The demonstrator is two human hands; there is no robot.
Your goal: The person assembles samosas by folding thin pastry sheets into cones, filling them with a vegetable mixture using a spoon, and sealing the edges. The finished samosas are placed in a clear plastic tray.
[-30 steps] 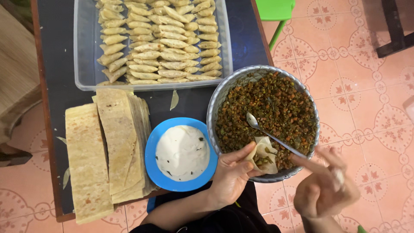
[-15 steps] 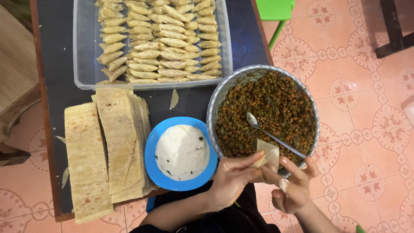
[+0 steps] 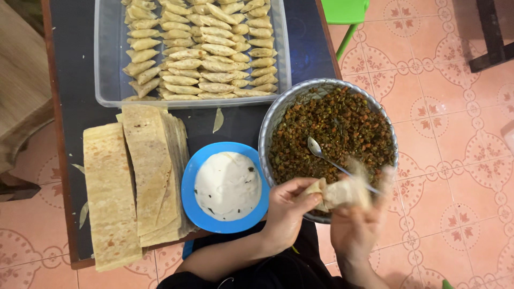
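Over the surface's near right corner, a folded pastry wrapper (image 3: 338, 192) is grasped by both hands' fingers. The left hand (image 3: 286, 211) and blurred right hand (image 3: 357, 225) are held beside the filling bowl (image 3: 278, 115).

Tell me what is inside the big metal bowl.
The metal bowl holds a brown minced filling flecked with green and orange, with a spoon lying in it. The spoon's handle end and the bowl's near rim are covered by the hands and pastry.

Salmon-pink floor tiles (image 3: 455, 134) with pale floral patterns spread under even light; a dark bench (image 3: 75, 112) with brown wooden edge, a green chair leg (image 3: 348, 37) and dark furniture legs (image 3: 490, 37) nearby
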